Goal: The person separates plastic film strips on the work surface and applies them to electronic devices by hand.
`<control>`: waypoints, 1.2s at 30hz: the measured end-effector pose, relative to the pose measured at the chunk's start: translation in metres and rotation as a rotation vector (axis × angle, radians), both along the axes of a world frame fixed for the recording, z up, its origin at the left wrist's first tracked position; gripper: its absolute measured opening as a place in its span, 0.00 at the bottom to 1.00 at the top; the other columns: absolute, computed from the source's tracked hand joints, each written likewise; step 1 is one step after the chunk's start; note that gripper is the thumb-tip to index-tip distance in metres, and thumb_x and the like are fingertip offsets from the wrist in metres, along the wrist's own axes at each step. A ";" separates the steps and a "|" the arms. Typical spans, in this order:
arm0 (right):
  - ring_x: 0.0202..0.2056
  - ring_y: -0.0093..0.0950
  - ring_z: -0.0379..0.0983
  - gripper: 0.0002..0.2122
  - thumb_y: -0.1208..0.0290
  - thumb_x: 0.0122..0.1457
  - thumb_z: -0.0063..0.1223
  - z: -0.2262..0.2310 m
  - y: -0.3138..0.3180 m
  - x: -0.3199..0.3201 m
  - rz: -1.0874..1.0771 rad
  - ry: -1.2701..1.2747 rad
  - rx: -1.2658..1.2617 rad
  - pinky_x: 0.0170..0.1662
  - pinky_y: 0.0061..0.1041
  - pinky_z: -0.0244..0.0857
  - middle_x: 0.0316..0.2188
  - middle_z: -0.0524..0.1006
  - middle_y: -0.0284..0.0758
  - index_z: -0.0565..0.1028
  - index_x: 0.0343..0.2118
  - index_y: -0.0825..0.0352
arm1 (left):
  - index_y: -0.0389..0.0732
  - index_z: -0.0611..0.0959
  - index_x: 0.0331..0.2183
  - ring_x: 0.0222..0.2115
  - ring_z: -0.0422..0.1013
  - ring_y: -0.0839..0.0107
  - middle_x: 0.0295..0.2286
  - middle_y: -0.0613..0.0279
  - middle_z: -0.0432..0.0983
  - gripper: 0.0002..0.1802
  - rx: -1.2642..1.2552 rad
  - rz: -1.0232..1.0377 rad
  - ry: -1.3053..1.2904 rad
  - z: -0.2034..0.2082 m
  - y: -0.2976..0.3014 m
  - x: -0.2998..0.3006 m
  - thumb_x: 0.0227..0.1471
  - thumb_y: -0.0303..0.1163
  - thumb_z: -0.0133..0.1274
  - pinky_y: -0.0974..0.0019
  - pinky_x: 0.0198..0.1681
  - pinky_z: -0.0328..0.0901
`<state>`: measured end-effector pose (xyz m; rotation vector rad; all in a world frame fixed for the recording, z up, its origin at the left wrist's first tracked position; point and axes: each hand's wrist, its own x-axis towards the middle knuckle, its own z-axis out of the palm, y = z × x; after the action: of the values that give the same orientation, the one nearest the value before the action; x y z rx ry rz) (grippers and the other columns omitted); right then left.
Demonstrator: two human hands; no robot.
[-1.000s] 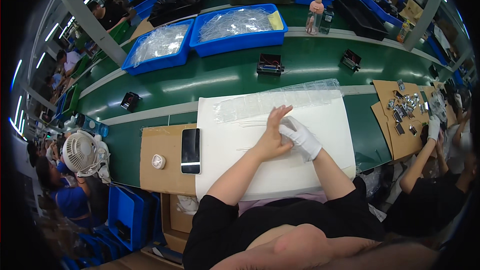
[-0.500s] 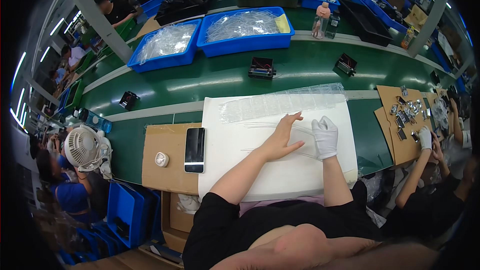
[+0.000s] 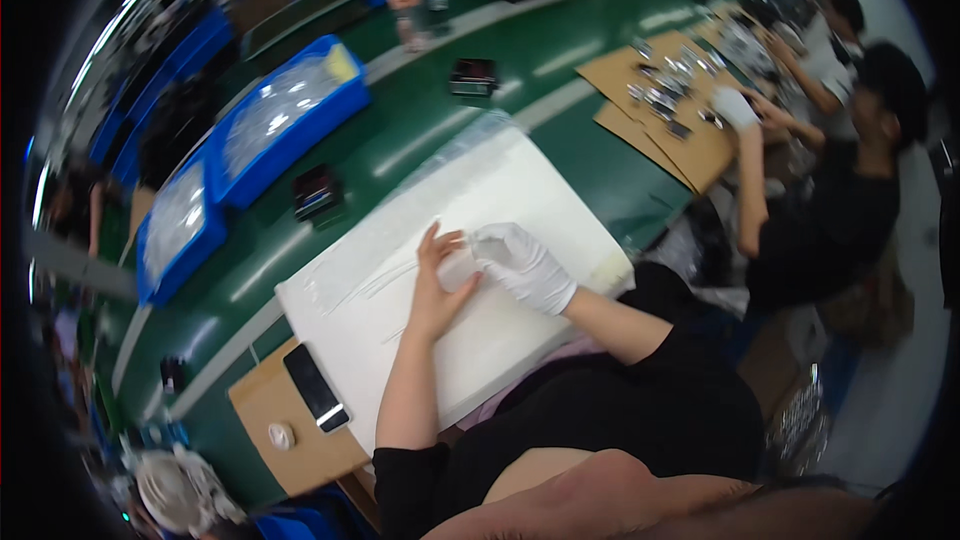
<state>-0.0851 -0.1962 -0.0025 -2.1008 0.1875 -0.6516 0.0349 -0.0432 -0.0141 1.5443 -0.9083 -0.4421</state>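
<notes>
My bare left hand (image 3: 437, 285) is over the white sheet (image 3: 500, 185), fingers curled and thumb stretched toward my right hand. My right hand (image 3: 525, 268), in a white glove, has its fingers bent toward the left fingertips. A small pale, translucent-looking patch (image 3: 459, 266) shows between the hands; blur hides what it is. Both hands appear closed around something there. Thin clear strips (image 3: 388, 282) lie on the sheet left of my left hand. A clear plastic film (image 3: 425, 162) runs along the sheet's far edge.
A phone (image 3: 317, 388) and a small round white object (image 3: 281, 436) lie on cardboard at the left. Blue bins (image 3: 225, 202) of clear pieces and dark boxy parts (image 3: 316, 192) sit beyond. At right, a co-worker's gloved hand (image 3: 735, 107) is near metal parts on cardboard (image 3: 690, 155).
The whole view has turned, with the sheet and table now slanted and blurred. My hands have come together, and the right has changed from a closed fist to fingers reaching toward the left.
</notes>
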 end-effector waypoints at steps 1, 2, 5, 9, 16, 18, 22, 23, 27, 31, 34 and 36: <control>0.48 0.37 0.74 0.20 0.76 0.57 0.57 -0.004 -0.014 -0.020 -0.036 0.016 0.078 0.57 0.35 0.65 0.48 0.76 0.40 0.70 0.54 0.65 | 0.41 0.58 0.66 0.52 0.69 0.56 0.54 0.50 0.70 0.48 0.041 0.027 -0.108 0.005 -0.004 -0.005 0.47 0.20 0.62 0.56 0.61 0.62; 0.46 0.36 0.74 0.21 0.79 0.56 0.56 0.001 -0.029 -0.038 -0.133 0.047 -0.008 0.55 0.32 0.67 0.48 0.76 0.40 0.70 0.54 0.65 | 0.41 0.58 0.66 0.52 0.69 0.56 0.54 0.50 0.70 0.48 0.049 -0.013 -0.088 0.007 -0.003 -0.007 0.47 0.20 0.62 0.56 0.61 0.62; 0.45 0.36 0.73 0.20 0.79 0.55 0.56 0.018 -0.074 -0.101 -0.662 -0.171 -0.165 0.53 0.31 0.66 0.48 0.75 0.40 0.69 0.52 0.66 | 0.41 0.60 0.65 0.54 0.68 0.57 0.54 0.50 0.69 0.43 0.141 0.018 -0.095 0.009 -0.008 -0.005 0.51 0.22 0.60 0.58 0.62 0.60; 0.53 0.39 0.68 0.21 0.73 0.60 0.56 -0.021 -0.145 -0.189 -1.256 -0.122 -0.575 0.61 0.35 0.57 0.51 0.73 0.43 0.68 0.56 0.66 | 0.41 0.64 0.63 0.56 0.67 0.55 0.56 0.50 0.68 0.37 0.265 0.105 -0.065 0.005 -0.021 -0.004 0.53 0.25 0.59 0.58 0.63 0.59; 0.54 0.39 0.69 0.19 0.74 0.61 0.54 -0.058 -0.169 -0.234 -1.126 0.132 -0.376 0.61 0.36 0.59 0.53 0.73 0.42 0.71 0.55 0.68 | 0.41 0.70 0.60 0.64 0.57 0.52 0.61 0.53 0.64 0.33 0.425 0.088 -0.605 0.002 -0.024 -0.012 0.53 0.30 0.60 0.54 0.67 0.54; 0.54 0.39 0.70 0.17 0.76 0.61 0.53 -0.049 -0.157 -0.211 -1.017 0.041 -0.253 0.60 0.35 0.60 0.53 0.74 0.42 0.73 0.53 0.68 | 0.41 0.71 0.60 0.65 0.56 0.52 0.61 0.53 0.64 0.33 0.445 0.249 -0.754 -0.002 -0.023 0.002 0.53 0.30 0.60 0.53 0.68 0.53; 0.53 0.41 0.71 0.17 0.78 0.59 0.54 -0.022 -0.122 -0.133 -0.720 -0.005 -0.333 0.59 0.35 0.63 0.53 0.74 0.43 0.73 0.52 0.68 | 0.42 0.72 0.59 0.66 0.54 0.53 0.62 0.55 0.63 0.33 0.475 0.631 -0.907 -0.012 -0.002 0.055 0.53 0.36 0.63 0.49 0.69 0.48; 0.53 0.41 0.71 0.18 0.78 0.57 0.55 -0.018 -0.112 -0.111 -0.568 -0.014 -0.357 0.59 0.35 0.63 0.53 0.74 0.43 0.73 0.52 0.68 | 0.43 0.72 0.59 0.66 0.55 0.54 0.62 0.55 0.64 0.34 0.601 0.633 -0.827 -0.023 0.011 0.070 0.52 0.39 0.64 0.48 0.69 0.47; 0.53 0.41 0.72 0.21 0.78 0.52 0.57 -0.014 -0.099 -0.045 -0.197 -0.024 -0.327 0.59 0.35 0.64 0.53 0.75 0.43 0.73 0.52 0.68 | 0.44 0.73 0.59 0.65 0.57 0.55 0.61 0.56 0.67 0.35 0.632 0.592 -0.703 -0.021 0.020 0.081 0.53 0.48 0.62 0.48 0.70 0.46; 0.51 0.42 0.73 0.20 0.73 0.53 0.58 0.000 -0.069 0.026 0.154 -0.016 -0.305 0.58 0.34 0.65 0.51 0.76 0.41 0.75 0.51 0.66 | 0.45 0.74 0.59 0.65 0.58 0.55 0.61 0.58 0.67 0.33 0.694 0.535 -0.669 -0.017 0.033 0.082 0.57 0.50 0.58 0.48 0.70 0.46; 0.53 0.39 0.72 0.21 0.76 0.54 0.57 0.007 -0.068 0.085 0.190 -0.017 -0.208 0.59 0.33 0.64 0.53 0.75 0.40 0.74 0.54 0.65 | 0.45 0.74 0.59 0.65 0.57 0.56 0.61 0.58 0.67 0.32 0.659 0.518 -0.674 -0.021 0.040 0.077 0.58 0.50 0.57 0.49 0.70 0.45; 0.51 0.40 0.73 0.21 0.75 0.56 0.56 0.007 -0.082 0.138 0.123 -0.107 -0.211 0.56 0.34 0.67 0.51 0.76 0.40 0.73 0.55 0.63 | 0.46 0.74 0.59 0.66 0.57 0.57 0.61 0.58 0.67 0.32 0.655 0.547 -0.739 -0.019 0.037 0.065 0.57 0.50 0.58 0.49 0.70 0.45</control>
<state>0.0528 -0.2781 0.0040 -2.2504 -0.0728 -0.7336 0.0999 -0.0058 -0.0333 2.5500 -0.8615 0.2961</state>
